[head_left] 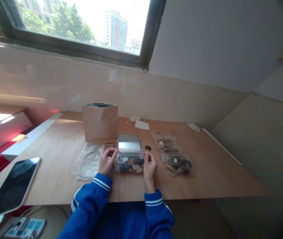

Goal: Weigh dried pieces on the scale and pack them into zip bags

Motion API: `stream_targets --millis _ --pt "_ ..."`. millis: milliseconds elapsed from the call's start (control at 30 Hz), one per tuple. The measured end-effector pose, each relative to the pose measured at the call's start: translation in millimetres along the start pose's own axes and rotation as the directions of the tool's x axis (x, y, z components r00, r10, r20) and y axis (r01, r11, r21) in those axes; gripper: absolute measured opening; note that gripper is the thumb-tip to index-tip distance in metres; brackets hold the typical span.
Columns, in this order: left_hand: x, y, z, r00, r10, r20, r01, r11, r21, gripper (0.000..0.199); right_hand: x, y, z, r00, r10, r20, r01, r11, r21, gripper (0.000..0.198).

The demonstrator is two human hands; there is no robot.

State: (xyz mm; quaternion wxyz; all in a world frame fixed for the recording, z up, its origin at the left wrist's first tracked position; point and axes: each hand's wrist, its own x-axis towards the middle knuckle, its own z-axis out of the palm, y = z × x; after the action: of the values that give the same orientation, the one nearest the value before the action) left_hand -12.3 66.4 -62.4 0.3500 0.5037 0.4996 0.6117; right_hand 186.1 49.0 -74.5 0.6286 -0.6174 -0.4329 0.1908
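A clear zip bag (131,163) with dark and brown dried pieces and a small white label is held upright between my two hands. My left hand (107,161) pinches its upper left corner, and my right hand (150,167) pinches the upper right corner. Just behind the bag lies a flat scale with a shiny metal top (129,142), its front edge hidden by the bag. Right of my right hand, several similar filled zip bags (177,164) lie in an overlapping row. One dark dried piece (147,148) sits on the table beside the scale.
A brown paper pouch (100,124) stands open-topped at the back left, with empty clear bags (89,161) before it. A tablet (13,186) lies at the table's left edge, above a power strip (23,227). White paper (142,124) and crumpled scraps (193,127) lie near the wall.
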Motion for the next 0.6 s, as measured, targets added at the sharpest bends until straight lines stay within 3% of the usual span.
stream_targets --millis 367,600 --pt "-1.8 0.2 -1.8 0.997 -0.007 0.074 0.006 1.0 0.005 0.028 0.7 -2.3 3.9 0.999 0.011 0.051 -0.018 0.991 0.131 0.043" --pt "-1.7 0.9 -1.2 0.994 0.029 0.108 -0.035 0.998 0.058 0.027 -2.9 -4.5 3.1 0.987 0.016 0.159 -0.054 0.97 0.235 0.033"
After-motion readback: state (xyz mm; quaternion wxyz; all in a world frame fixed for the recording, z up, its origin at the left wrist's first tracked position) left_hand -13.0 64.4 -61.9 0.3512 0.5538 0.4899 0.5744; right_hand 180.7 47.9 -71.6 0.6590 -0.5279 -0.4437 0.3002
